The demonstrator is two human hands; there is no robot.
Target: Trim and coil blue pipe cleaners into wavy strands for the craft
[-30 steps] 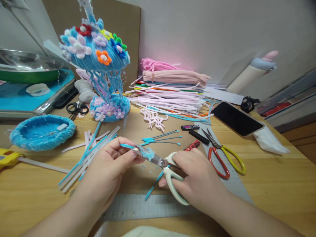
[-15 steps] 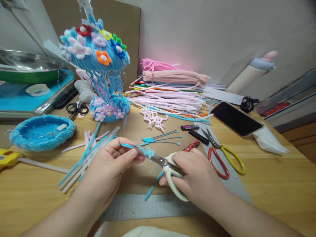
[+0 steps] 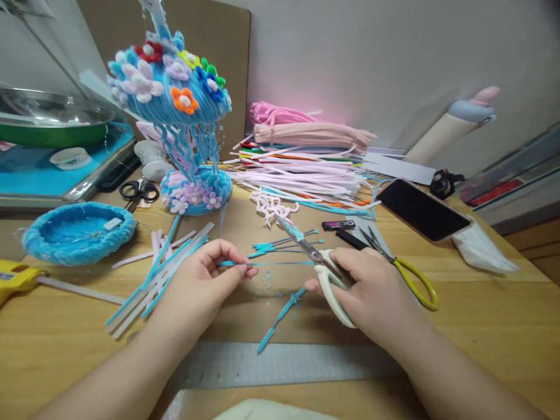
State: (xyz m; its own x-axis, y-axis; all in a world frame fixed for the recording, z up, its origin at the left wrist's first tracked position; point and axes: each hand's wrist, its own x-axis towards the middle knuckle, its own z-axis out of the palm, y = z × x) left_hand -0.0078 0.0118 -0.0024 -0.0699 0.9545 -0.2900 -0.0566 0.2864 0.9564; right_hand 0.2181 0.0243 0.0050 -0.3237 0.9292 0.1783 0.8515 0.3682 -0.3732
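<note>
My left hand (image 3: pixel 205 280) pinches a blue stem (image 3: pixel 280 263); my right hand (image 3: pixel 371 289) grips white scissors (image 3: pixel 326 268), blades shut, blue fuzz on tip, just above stem.

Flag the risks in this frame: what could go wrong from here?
1. The white-handled scissors in the right hand point blades-up, fluff on them, near the left hand: a nick is possible.
2. The stripped blue wire is thin and may bend.
3. Blue fluff litters the table.

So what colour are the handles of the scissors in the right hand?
Off-white, on the scissors in the right hand; head view.
</note>
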